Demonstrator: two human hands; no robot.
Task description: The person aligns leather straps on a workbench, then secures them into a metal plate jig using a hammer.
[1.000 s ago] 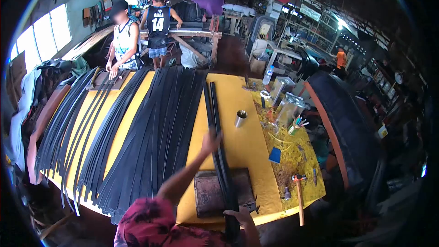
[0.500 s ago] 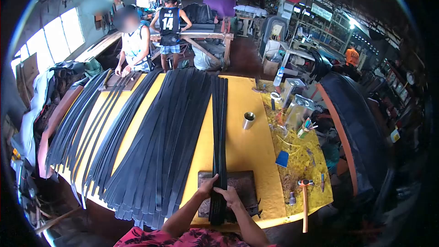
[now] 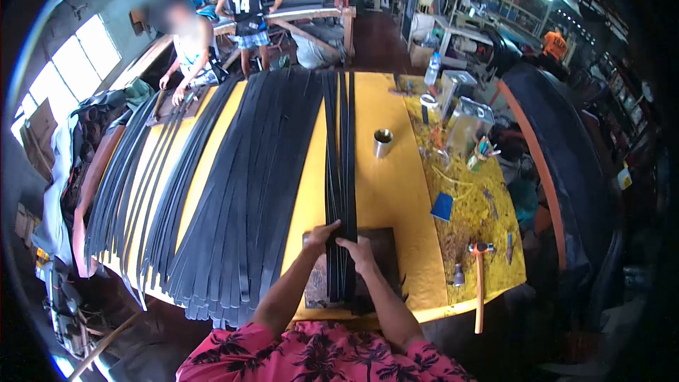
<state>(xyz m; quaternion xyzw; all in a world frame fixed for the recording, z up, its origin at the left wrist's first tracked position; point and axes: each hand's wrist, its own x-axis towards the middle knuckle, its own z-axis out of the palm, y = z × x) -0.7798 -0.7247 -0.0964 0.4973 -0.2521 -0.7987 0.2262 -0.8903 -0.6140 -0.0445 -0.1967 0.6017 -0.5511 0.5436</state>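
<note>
— Where are the black strips (image 3: pixel 350 177), please?
— They lie lengthwise across a dark board (image 3: pixel 382 262), near the front edge of the yellow table (image 3: pixel 403 219); their far ends spread a little apart.
— And the two hands?
— The left hand (image 3: pixel 324 234) is clasped on them from the left side, the right hand (image 3: pixel 357 251) from the right. Some fingers are hidden.
— What is around?
— A metal cup (image 3: pixel 382 145) stands beyond the board, a hammer (image 3: pixel 480 276) lies to the right, and many other strips (image 3: pixel 244 191) cover the left.
</note>
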